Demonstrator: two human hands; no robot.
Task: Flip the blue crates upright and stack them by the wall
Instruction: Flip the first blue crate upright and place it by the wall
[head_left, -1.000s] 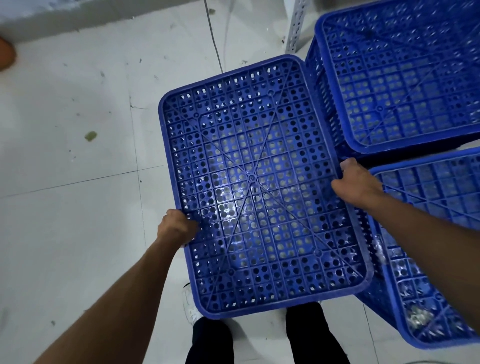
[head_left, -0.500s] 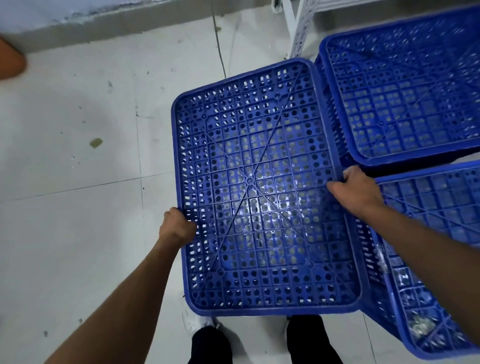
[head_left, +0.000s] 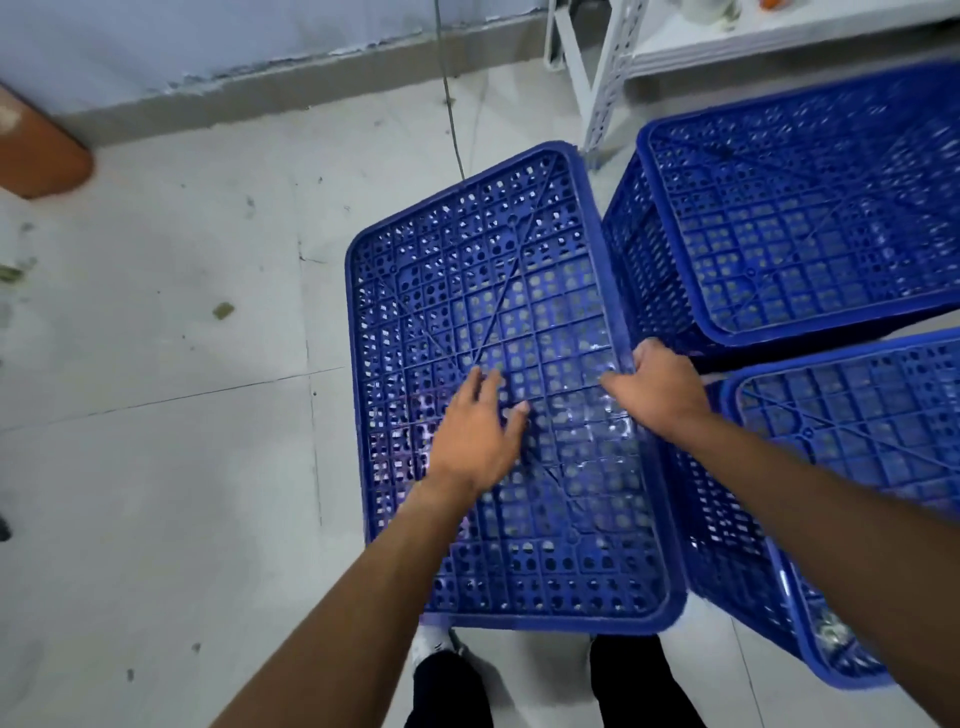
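Observation:
A blue perforated crate (head_left: 519, 291) lies bottom-up in front of me, its gridded base facing the camera. My right hand (head_left: 660, 389) grips its right edge. Over the middle of the base my left hand (head_left: 475, 431) is spread flat, fingers apart, holding nothing. Two more blue crates lie bottom-up on the right: one at the upper right (head_left: 800, 218) and one at the lower right (head_left: 852, 467), both close against the crate I hold. The wall (head_left: 208, 36) runs along the top of the view.
A white metal shelf leg (head_left: 605, 88) stands just behind the crates, with a thin cable (head_left: 451, 109) on the tiled floor beside it. A brown object (head_left: 36, 150) sits at the far left. My feet (head_left: 441, 644) are under the crate's near edge.
My left hand let go of the crate's left edge and moved onto the middle of its base. The view tilted up, showing the wall and shelf. My right hand kept its grip.

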